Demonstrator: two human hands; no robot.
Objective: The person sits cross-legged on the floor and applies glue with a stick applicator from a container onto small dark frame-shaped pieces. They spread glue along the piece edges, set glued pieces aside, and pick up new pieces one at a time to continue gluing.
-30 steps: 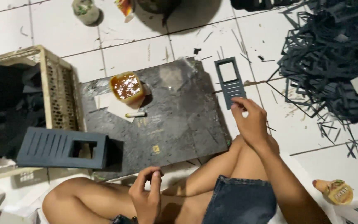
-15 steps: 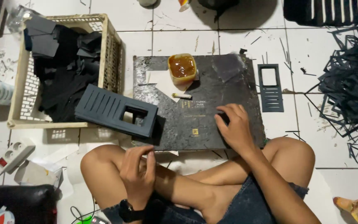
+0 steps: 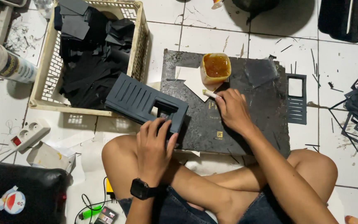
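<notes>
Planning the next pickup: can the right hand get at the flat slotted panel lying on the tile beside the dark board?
Probably yes. The right hand rests on the dark board by the glue cup; the slotted panel lies uncovered beyond the board's edge, nothing between.

A cream plastic basket [image 3: 139, 45] of black offcuts, a white power strip [image 3: 29, 133], a cylindrical can [image 3: 6, 63].
</notes>
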